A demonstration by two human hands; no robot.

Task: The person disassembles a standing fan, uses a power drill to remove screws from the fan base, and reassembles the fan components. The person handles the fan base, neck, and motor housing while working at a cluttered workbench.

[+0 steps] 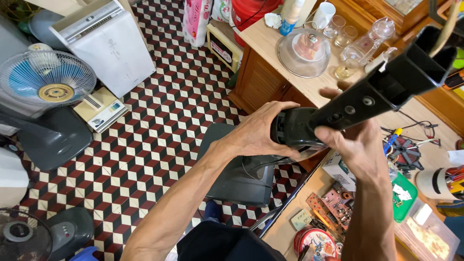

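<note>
I hold a long black plastic column, hollow and rectangular at its far end, lifted in front of me over the workbench. My left hand wraps the rounded black lower end of the part. My right hand grips the column's shaft just past that rounded end, fingers curled around it. A thin cable hangs from the lower end toward a dark grey fan base on the floor below.
A wooden counter carries a glass dome, cups and a jug. The bench at right holds circuit boards, a round tin, a green tray and wires. On the checkered tile floor stand a blue table fan, a white appliance and other fan bases.
</note>
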